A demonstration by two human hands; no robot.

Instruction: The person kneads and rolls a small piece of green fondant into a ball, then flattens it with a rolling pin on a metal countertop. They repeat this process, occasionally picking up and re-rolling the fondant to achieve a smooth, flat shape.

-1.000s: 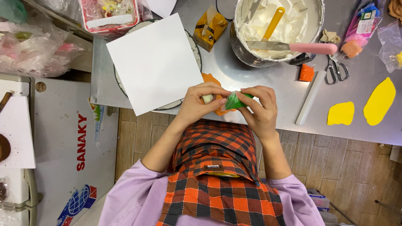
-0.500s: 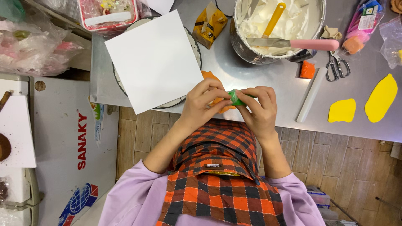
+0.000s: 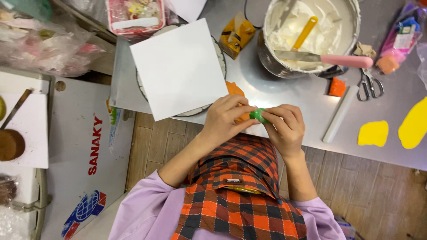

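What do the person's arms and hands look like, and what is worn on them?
Both forearms are bare; lilac sleeves are pushed up to the elbows. The left hand and right hand wear no gloves. I see no rings or watch.

We pinch a small green lump of modelling paste (image 3: 257,114) between left hand (image 3: 224,120) and right hand (image 3: 284,126) | over the steel bench (image 3: 284,95) edge | square white card (image 3: 179,66) just left | metal cream-filled bowl (image 3: 311,35) beyond

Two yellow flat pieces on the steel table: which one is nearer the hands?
The smaller, squarish yellow piece, just past the white rolling pin. The larger elongated yellow piece lies farther out at the frame edge. Both hands pinch a green lump.
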